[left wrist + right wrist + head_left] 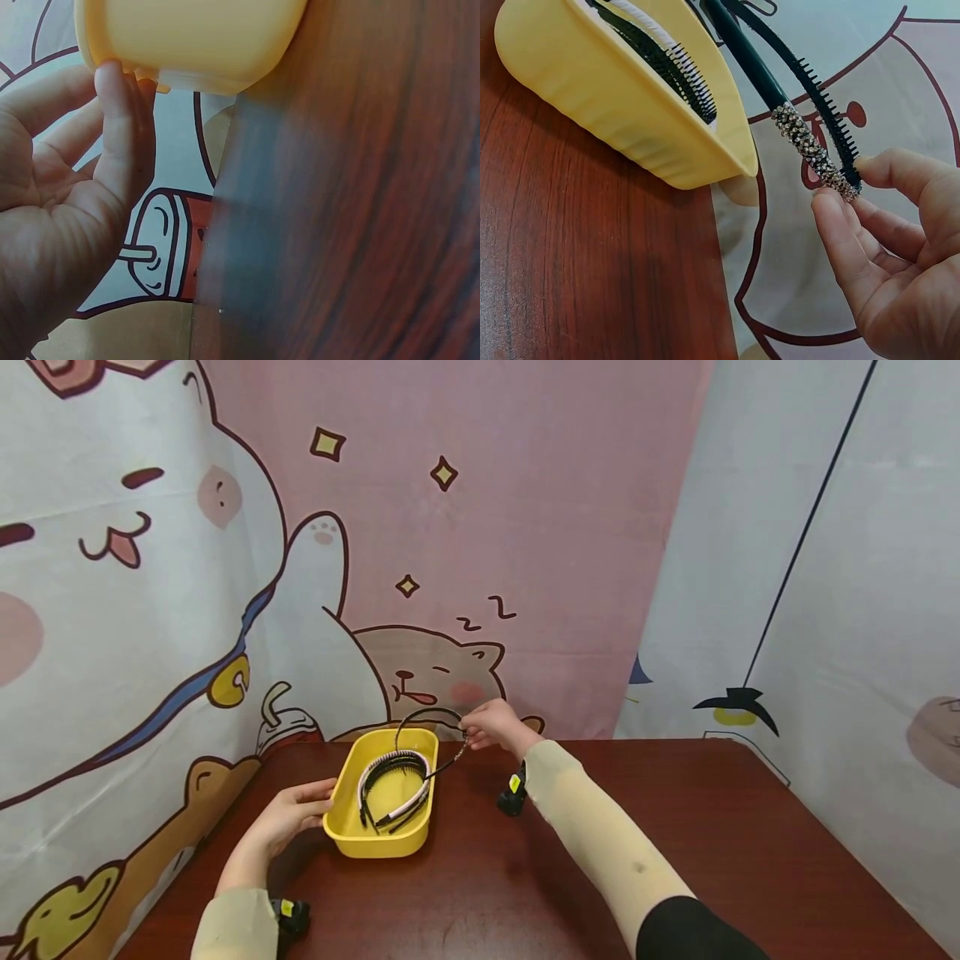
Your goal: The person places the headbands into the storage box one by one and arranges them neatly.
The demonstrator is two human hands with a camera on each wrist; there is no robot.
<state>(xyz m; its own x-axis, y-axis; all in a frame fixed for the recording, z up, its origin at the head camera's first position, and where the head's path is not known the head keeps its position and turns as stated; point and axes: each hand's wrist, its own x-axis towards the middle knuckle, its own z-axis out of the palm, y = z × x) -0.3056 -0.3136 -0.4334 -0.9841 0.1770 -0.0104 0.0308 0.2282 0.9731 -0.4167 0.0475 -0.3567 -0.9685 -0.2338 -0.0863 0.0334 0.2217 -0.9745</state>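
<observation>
A yellow plastic tray [345, 840] stands on the table, with several headbands [405, 760] in it, black ones and a white-and-pink one. My left hand [288, 814] holds the tray's left side at the rim, fingertips against the wall in the left wrist view. Over the tray's right edge, my right hand [491, 727] pinches a black headband [427, 711] by one end, between thumb and fingers. The right wrist view shows inner comb teeth on this headband and a stretch of sparkling rhinestones [810, 146] near the gripped end. Its lower part hangs beside the other headbands.
The dark red-brown wooden table [600, 860] reaches back to a cartoon-printed backdrop [570, 543]. Black camera units sit at the left wrist [291, 917] and the right wrist [513, 793].
</observation>
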